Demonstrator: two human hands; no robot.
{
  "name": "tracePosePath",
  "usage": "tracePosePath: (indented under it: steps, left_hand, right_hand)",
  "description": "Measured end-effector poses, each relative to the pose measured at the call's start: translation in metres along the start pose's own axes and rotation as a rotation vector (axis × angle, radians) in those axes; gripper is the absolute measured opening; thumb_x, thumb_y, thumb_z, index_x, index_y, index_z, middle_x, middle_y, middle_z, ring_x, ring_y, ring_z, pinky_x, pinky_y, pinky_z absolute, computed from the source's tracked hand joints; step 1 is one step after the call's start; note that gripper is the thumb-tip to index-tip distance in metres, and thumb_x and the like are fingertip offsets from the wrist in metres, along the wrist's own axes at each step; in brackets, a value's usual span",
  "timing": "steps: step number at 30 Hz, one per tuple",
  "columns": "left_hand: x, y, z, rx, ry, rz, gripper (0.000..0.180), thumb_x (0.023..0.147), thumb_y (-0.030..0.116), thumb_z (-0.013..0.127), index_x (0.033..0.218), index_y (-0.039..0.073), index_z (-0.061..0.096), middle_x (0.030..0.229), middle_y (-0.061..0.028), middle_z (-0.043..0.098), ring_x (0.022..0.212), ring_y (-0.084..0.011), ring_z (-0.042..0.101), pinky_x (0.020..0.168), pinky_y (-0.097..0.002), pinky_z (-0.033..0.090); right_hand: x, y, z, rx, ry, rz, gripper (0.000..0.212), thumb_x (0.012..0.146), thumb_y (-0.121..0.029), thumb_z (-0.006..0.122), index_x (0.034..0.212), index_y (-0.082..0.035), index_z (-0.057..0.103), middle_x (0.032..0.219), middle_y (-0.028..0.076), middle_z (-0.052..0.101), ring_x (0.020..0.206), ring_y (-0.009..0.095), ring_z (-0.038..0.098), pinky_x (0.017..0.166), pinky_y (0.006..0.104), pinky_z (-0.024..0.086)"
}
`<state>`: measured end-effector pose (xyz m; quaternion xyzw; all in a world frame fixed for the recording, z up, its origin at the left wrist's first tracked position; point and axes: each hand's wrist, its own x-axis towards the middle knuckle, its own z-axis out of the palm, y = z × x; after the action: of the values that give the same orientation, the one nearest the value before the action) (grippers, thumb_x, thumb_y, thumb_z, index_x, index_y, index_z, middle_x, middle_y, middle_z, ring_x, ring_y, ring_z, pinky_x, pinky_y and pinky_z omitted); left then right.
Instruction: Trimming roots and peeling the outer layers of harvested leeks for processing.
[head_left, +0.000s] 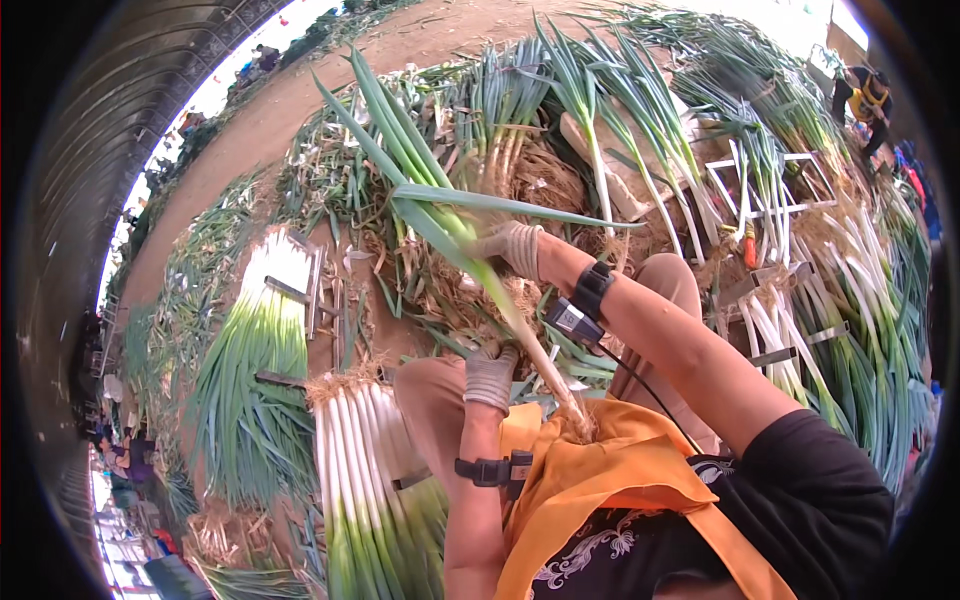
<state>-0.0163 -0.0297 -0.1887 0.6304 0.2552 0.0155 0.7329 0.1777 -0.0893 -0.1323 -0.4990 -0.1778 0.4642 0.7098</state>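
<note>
Your orange apron sits closest, the leek's roots resting on it. Your left hand, gloved, curls its fingers beside the white shank; your right hand clamps shut around the green stalk higher up. Trimmed leek bundles lie left.
</note>
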Motion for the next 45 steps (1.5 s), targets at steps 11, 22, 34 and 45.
tracePosePath:
  steps: [11, 22, 34, 45]
  left_hand:
    - [0.032, 0.075, 0.009, 0.081, 0.297, 0.445, 0.039, 0.086, 0.034, 0.059, 0.103, -0.002, 0.059, 0.083, -0.0068, 0.061, 0.068, -0.0154, 0.057, 0.061, -0.0281, 0.049]
    - [0.065, 0.071, -0.027, 0.501, 0.404, 0.717, 0.035, 0.083, 0.014, 0.057, 0.115, 0.001, 0.054, 0.101, -0.0170, 0.059, 0.088, -0.0286, 0.059, 0.075, -0.0321, 0.051]
    - [0.029, 0.102, 0.004, -0.046, 0.389, 0.334, 0.026, 0.085, 0.017, 0.059, 0.099, -0.005, 0.060, 0.083, -0.0063, 0.061, 0.069, -0.0139, 0.053, 0.063, -0.0278, 0.045]
    - [0.044, 0.075, -0.035, -0.551, 0.327, 0.244, 0.031, 0.085, 0.029, 0.062, 0.103, 0.004, 0.058, 0.078, -0.0044, 0.059, 0.066, -0.0178, 0.056, 0.061, -0.0286, 0.047]
  right_hand:
    - [-0.030, -0.021, 0.019, -0.224, 0.158, -0.044, 0.026, 0.078, -0.021, 0.070, 0.093, -0.001, 0.066, 0.080, 0.005, 0.064, 0.068, 0.012, 0.059, 0.061, 0.0303, 0.052]
    - [-0.008, -0.044, 0.042, -0.682, 0.245, -0.310, 0.043, 0.074, -0.037, 0.068, 0.103, -0.006, 0.065, 0.096, 0.009, 0.066, 0.089, 0.021, 0.057, 0.083, 0.0336, 0.044]
    - [0.006, -0.051, 0.032, -1.002, 0.313, -0.759, 0.031, 0.081, -0.024, 0.063, 0.098, 0.002, 0.063, 0.089, 0.013, 0.066, 0.077, 0.020, 0.063, 0.069, 0.0295, 0.050]
    - [-0.016, -0.034, -0.086, -0.997, 0.307, -0.173, 0.018, 0.080, -0.016, 0.062, 0.095, -0.007, 0.061, 0.092, 0.006, 0.063, 0.083, 0.018, 0.059, 0.075, 0.0312, 0.048]
